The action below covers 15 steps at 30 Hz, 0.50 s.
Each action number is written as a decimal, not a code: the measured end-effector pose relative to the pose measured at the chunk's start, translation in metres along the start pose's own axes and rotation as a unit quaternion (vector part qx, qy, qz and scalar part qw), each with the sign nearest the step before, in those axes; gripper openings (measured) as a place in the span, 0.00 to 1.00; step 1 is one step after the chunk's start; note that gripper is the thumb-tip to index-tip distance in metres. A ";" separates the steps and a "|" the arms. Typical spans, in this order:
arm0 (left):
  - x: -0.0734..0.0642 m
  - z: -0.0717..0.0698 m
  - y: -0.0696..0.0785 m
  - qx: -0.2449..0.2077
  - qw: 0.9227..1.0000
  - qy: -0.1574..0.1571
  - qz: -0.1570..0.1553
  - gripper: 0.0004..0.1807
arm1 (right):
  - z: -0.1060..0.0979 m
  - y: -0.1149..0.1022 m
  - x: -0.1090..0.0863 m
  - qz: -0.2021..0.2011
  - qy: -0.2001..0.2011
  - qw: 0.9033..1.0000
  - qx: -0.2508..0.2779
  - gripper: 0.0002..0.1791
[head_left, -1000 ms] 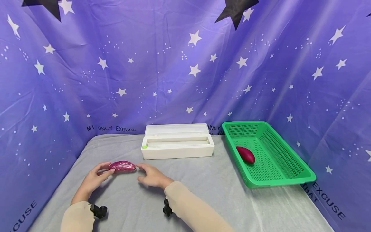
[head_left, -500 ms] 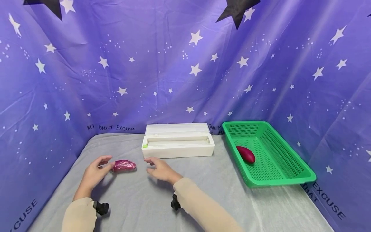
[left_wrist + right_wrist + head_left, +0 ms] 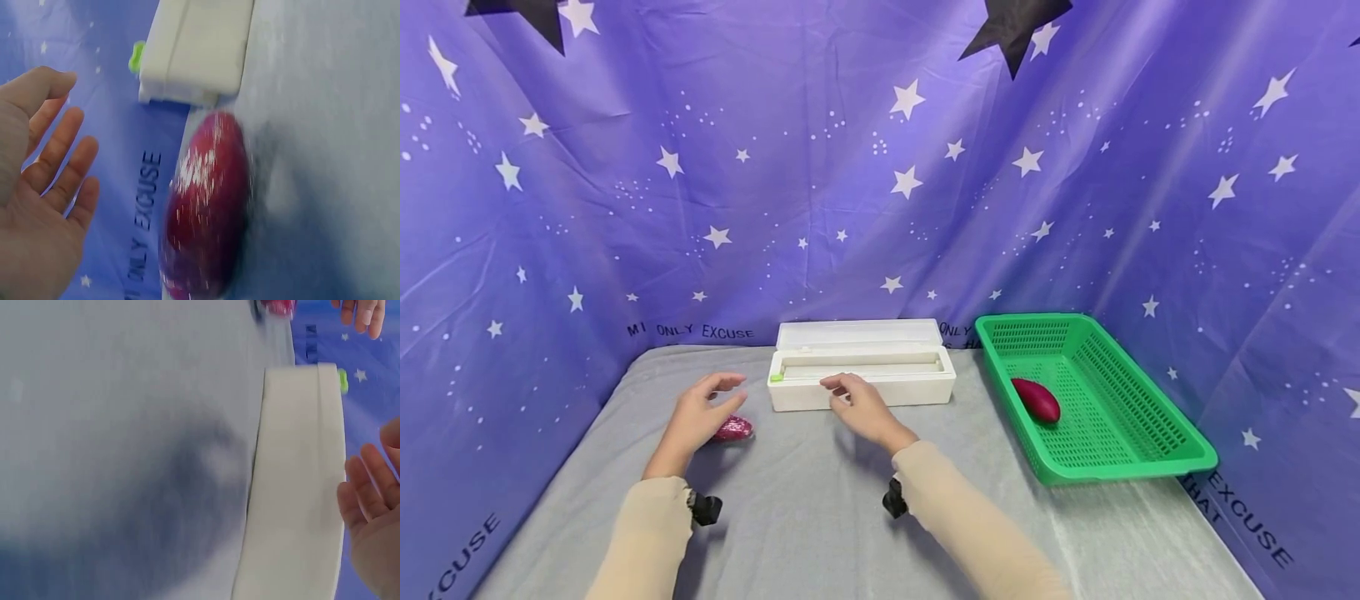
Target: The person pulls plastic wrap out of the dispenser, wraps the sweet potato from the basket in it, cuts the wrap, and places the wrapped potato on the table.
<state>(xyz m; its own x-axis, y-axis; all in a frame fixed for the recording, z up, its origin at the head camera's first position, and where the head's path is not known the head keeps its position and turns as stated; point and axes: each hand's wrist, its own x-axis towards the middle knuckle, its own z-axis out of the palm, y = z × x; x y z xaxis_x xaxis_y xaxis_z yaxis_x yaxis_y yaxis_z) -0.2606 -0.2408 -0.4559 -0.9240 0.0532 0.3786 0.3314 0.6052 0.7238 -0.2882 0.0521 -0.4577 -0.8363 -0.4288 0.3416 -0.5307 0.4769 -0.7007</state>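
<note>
A sweet potato (image 3: pixel 734 429), purple-red and wrapped in shiny clear film, lies on the grey cloth at the left. My left hand (image 3: pixel 696 412) hovers over it with loosely bent fingers and hides part of it in the head view. In the left wrist view the wrapped sweet potato (image 3: pixel 206 206) is whole and apart from the left hand (image 3: pixel 47 206). The right hand (image 3: pixel 867 408) is in front of a white cling film box (image 3: pixel 917 392), holding nothing, fingers relaxed. That box has its lid raised and a green piece at its left end.
To the right stands a green perforated basket (image 3: pixel 1138 387). Inside it, near the left wall, lies an unwrapped purple-red sweet potato (image 3: pixel 1036 401). A purple star-print curtain (image 3: pixel 805 167) hangs behind and beside the cloth-covered table (image 3: pixel 955 483).
The left hand has come away from the wrapped sweet potato, rising and moving right. My right hand has moved right and forward to the box. The wrapped sweet potato stays in place.
</note>
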 end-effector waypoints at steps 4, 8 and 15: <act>0.012 0.012 0.009 0.010 1.000 -0.026 -0.002 0.19 | -0.019 0.013 -0.003 -0.020 0.041 0.999 -0.019 0.16; 0.021 0.022 0.017 0.030 0.999 -0.040 0.004 0.19 | -0.038 0.027 -0.007 -0.035 0.089 0.995 -0.038 0.16; 0.032 0.032 0.028 0.059 0.996 -0.047 0.049 0.18 | -0.069 0.047 -0.015 -0.025 0.130 0.987 -0.093 0.16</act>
<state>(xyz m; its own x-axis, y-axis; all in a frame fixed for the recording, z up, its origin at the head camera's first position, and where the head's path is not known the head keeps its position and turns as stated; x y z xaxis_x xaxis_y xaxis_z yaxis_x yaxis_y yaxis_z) -0.2874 -0.1973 -0.4419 -0.9043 0.1868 0.3839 0.4004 0.6830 0.6109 -0.3106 0.1337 -0.4528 -0.8030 -0.2559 0.5383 -0.5679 0.6027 -0.5605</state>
